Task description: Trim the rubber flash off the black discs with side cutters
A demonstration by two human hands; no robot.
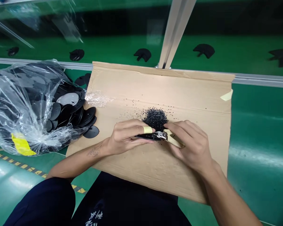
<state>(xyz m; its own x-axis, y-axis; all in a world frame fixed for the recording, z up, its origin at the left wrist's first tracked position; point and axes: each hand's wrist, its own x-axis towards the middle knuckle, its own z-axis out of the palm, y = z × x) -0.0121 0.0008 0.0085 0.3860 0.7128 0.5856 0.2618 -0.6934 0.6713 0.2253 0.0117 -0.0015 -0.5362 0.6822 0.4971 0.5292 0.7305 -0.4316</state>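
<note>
My left hand [129, 135], with pale yellow tape round a finger, grips a thin black disc [147, 137] held edge-on over the cardboard. Closed round the light-coloured handles of small nippers [173, 139] is my right hand [191, 141]. The metal jaws of the nippers meet the right edge of the disc; whether they bite into it I cannot tell. Just beyond both hands lies a heap of small black plastic bits [155, 117], with loose crumbs scattered around it.
A clear plastic bag [21, 103] at the left spills black discs [69, 116] onto the cardboard sheet [191, 94]. Behind a metal rail [257, 81], black fan-shaped parts [204, 50] lie spaced out on a green surface. An upright metal post [175, 31] stands at the back.
</note>
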